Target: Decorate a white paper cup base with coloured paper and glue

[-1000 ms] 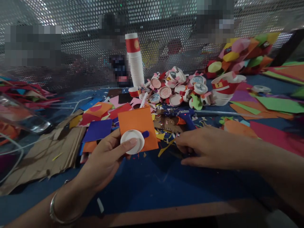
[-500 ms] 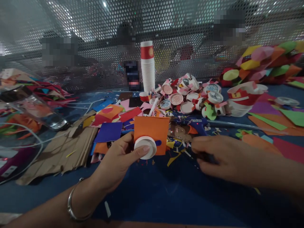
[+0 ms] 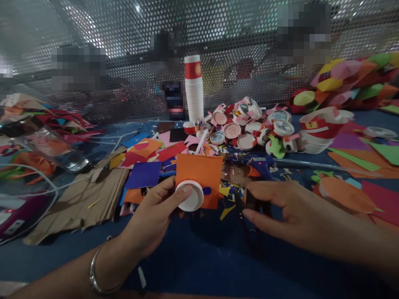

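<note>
My left hand [image 3: 152,207] is closed on a square of orange paper [image 3: 199,168], its thumb on a shallow white paper-cup base [image 3: 193,200] at the paper's lower left. A small dark blue oval [image 3: 206,191] shows on the orange paper beside the cup base. To the right, my right hand [image 3: 277,203] is held just above the table, with thumb and fingers curved around something dark and blurred [image 3: 239,203] whose kind I cannot make out. Behind that hand lies a blue glue gun [image 3: 263,165] with a small red light, among paper scraps.
Behind stand a tall stack of paper cups [image 3: 195,95] and a heap of cut cup bases [image 3: 232,131]. Corrugated cardboard [image 3: 77,203] and a clear bottle [image 3: 59,147] lie left. Torn cups [image 3: 319,131] and coloured paper [image 3: 352,193] are right. A perforated metal screen [image 3: 124,37] closes the back.
My right hand has moved left and slightly toward me, and a dark thing now shows at its fingertips. My left thumb has shifted a little up and left on the cup base.
</note>
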Tool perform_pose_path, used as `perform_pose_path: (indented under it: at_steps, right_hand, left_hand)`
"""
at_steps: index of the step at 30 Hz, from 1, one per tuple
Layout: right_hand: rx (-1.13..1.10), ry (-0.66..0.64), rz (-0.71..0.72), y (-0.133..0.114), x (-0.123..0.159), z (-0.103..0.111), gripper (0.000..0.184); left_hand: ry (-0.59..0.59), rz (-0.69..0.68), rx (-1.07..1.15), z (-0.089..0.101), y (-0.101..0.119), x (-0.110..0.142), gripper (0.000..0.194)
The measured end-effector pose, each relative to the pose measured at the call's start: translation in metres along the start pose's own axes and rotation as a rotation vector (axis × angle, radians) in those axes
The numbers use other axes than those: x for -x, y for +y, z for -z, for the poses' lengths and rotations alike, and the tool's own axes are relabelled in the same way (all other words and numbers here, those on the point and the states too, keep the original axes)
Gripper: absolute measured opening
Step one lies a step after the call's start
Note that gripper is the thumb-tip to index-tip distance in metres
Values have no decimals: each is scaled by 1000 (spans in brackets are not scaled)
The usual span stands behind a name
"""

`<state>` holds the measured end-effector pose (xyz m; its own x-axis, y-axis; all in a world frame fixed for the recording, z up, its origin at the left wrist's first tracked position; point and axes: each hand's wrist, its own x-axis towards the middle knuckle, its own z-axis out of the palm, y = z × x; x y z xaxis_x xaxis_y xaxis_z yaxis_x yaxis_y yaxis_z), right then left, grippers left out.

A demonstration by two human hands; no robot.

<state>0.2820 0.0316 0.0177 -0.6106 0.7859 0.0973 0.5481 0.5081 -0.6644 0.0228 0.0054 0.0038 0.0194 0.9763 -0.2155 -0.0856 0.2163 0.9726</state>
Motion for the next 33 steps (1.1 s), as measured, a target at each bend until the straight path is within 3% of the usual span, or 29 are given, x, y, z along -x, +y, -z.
perform_pose_path:
  at_steps: [5, 10, 17, 23, 33]
  right_hand:
    - [-33, -120, -17, -4, 3, -8, 19]
    - [-154, -235, -80, -6, 4, -14, 17]
    - [-442, -179, -140, 2, 1, -14, 25]
    - [-353, -105, -191, -1, -1, -16, 38]
    - [-425, -48, -272, 5, -5, -20, 42]
  left_hand:
    - [34, -42, 14, -4, 0, 0, 21]
    - [-7, -35, 34, -5, -2, 1, 19]
    - [-55, 14, 131, -3, -3, 0, 17]
    - [-42, 79, 177, -3, -3, 1, 17]
    - [-37, -73, 17, 2, -9, -1, 29]
